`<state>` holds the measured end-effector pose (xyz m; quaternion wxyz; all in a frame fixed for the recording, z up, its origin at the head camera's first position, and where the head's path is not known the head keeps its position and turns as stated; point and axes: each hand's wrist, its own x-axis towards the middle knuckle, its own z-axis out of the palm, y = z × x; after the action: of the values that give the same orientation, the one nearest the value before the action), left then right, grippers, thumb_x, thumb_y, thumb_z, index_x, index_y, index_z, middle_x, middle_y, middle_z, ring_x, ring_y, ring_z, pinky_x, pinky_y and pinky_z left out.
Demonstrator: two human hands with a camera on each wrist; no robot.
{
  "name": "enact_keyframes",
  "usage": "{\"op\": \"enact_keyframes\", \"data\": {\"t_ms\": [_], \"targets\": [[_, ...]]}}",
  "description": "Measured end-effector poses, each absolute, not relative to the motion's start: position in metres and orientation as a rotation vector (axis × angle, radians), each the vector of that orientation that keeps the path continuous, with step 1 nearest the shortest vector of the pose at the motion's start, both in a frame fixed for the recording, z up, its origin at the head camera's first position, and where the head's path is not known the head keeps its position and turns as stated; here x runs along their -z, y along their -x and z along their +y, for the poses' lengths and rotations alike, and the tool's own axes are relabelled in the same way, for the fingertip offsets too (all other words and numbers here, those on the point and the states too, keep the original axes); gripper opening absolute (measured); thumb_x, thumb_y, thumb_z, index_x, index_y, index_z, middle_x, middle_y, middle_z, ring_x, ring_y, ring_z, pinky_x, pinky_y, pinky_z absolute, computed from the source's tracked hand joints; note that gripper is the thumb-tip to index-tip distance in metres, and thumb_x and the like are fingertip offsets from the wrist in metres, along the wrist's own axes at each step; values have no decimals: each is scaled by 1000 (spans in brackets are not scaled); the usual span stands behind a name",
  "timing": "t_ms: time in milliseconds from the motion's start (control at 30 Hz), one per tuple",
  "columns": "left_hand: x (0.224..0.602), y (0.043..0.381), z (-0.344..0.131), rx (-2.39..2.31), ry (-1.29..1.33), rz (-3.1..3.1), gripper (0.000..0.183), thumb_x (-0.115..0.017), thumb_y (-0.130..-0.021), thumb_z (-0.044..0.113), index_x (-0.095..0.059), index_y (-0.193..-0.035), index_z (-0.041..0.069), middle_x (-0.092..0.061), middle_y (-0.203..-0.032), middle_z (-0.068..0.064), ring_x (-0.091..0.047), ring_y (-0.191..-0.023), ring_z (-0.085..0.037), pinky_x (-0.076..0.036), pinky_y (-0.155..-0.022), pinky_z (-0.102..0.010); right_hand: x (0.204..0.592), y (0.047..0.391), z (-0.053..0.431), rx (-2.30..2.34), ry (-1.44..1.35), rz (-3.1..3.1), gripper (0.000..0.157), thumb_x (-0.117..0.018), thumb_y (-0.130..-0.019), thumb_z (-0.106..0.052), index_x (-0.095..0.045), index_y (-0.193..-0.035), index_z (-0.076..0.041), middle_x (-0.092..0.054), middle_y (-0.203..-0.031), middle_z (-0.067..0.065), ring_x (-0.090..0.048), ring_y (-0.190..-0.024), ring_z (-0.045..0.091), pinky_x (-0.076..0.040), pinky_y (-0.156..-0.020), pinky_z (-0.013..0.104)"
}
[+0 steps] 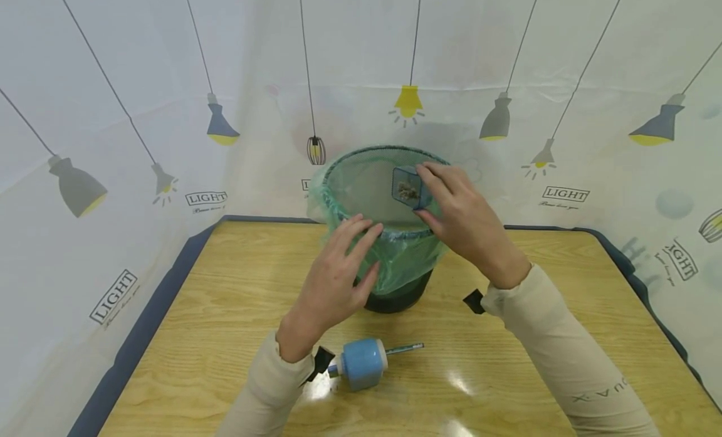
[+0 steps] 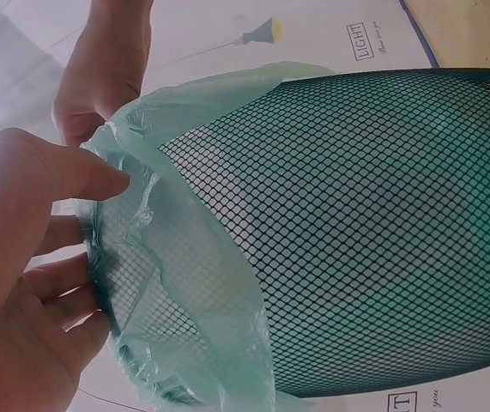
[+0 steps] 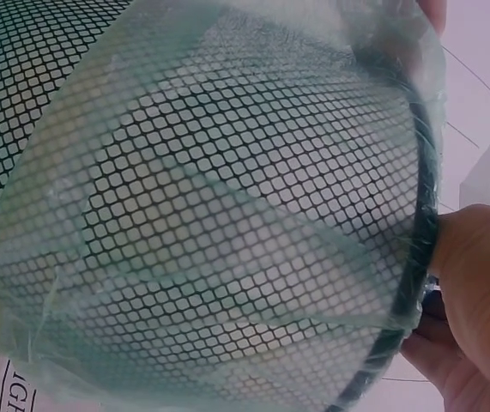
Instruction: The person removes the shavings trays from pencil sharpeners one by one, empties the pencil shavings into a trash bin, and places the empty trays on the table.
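Observation:
Over the mouth of a mesh trash bin (image 2: 382, 223), my right hand (image 1: 465, 214) pinches a small clear blue drawer (image 1: 427, 197) at its edge. Greyish-brown pencil shavings (image 1: 407, 191) lie inside the drawer, which is tilted. A thin green plastic bag (image 1: 403, 261) lines the bin and folds over its rim. My left hand (image 1: 334, 277) is at the near-left rim, its fingers fairly straight over the edge and its thumb apart on the outer side. In the right wrist view the rim and bag hide part of the right hand (image 3: 476, 300), and the drawer is out of sight.
A blue pencil sharpener (image 1: 363, 363) lies on the wooden table (image 1: 237, 299) in front of the bin, with a pencil (image 1: 406, 348) sticking out to its right. Behind the table hangs a white cloth (image 1: 361, 48) printed with lamps.

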<state>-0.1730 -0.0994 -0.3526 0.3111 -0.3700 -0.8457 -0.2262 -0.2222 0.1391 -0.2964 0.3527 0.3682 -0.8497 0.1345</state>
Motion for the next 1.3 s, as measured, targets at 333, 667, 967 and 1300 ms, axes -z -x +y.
{"op": "enact_keyframes", "data": {"t_ms": [333,667,967,1300], "targets": [[352,174,-99,601,986,-2212,55,-71,-89,11,-52,-139,-1,-51,-138,-20,-42,-138,-36,-29,-119,-42,294,222,138,-262,-984,-2153,70,-82,-80,-4,-48,-139,9,-51,-135,26,-50,-120,40,-49,-98,47],[352,174,-100,608,990,-2204,54,-70,-89,11,-52,-139,-1,-50,-138,-19,-41,-138,-36,-29,-119,-41,291,222,137,-210,-1020,-2142,70,-82,-80,-5,-48,-139,9,-50,-136,26,-50,-123,40,-47,-102,46],[352,174,-100,608,993,-2202,54,-70,-89,10,-52,-139,-1,-50,-138,-20,-42,-137,-37,-30,-119,-43,290,223,136,-181,-1065,-2116,67,-81,-79,-1,-50,-138,9,-49,-136,27,-49,-124,41,-47,-103,46],[353,173,-100,609,989,-2227,55,-69,-91,11,-51,-141,1,-49,-140,-19,-40,-139,-35,-30,-119,-42,289,222,137,-116,-1091,-2132,66,-79,-80,2,-50,-140,7,-48,-139,26,-48,-126,40,-47,-103,46]]}}
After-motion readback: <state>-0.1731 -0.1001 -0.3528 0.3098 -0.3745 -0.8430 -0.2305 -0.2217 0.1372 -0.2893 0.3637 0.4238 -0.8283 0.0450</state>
